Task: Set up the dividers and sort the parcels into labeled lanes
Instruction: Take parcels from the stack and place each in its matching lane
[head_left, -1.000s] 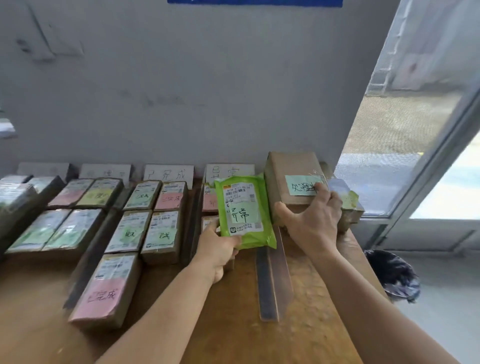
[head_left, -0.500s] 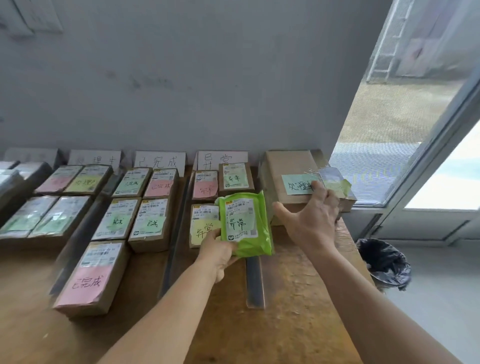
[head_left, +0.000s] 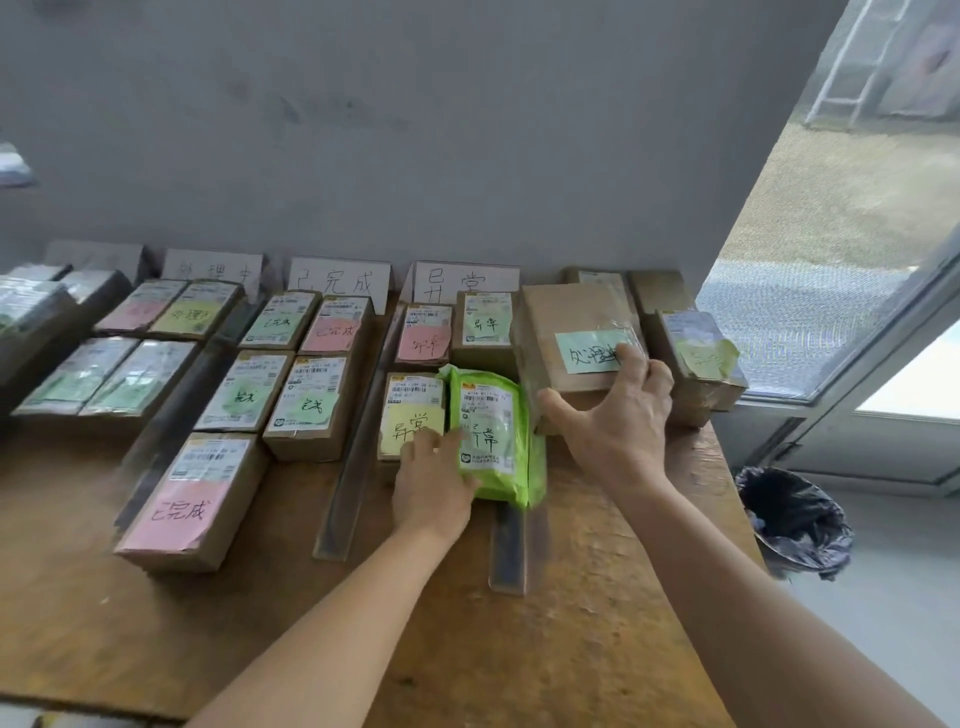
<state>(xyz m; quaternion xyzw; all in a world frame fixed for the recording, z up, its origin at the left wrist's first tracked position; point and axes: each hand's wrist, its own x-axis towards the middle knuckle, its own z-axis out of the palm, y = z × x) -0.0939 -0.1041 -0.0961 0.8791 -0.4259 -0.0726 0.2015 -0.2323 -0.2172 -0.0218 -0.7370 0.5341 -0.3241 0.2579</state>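
A green parcel (head_left: 493, 436) with a white shipping label lies in the rightmost labelled lane, beside a box with a yellow note (head_left: 413, 415). My left hand (head_left: 434, 486) holds the green parcel at its lower left edge. My right hand (head_left: 615, 415) grips a large brown box (head_left: 566, 322) with a pale green note, thumb on its front, fingers on top. Strip dividers (head_left: 353, 452) (head_left: 509, 545) (head_left: 166, 415) run front to back between lanes. White label cards (head_left: 465, 280) (head_left: 337, 283) (head_left: 213, 270) stand against the wall.
Several labelled boxes fill the lanes to the left, one with a pink note (head_left: 189, 501) nearest me. More brown boxes (head_left: 696, 364) sit at the table's right end. A bin with a black bag (head_left: 795, 519) stands on the floor beside the wooden table (head_left: 597, 649).
My left hand has lowered the green parcel from upright in the air down into the lane beside the yellow-noted box. My right hand stays on the large brown box.
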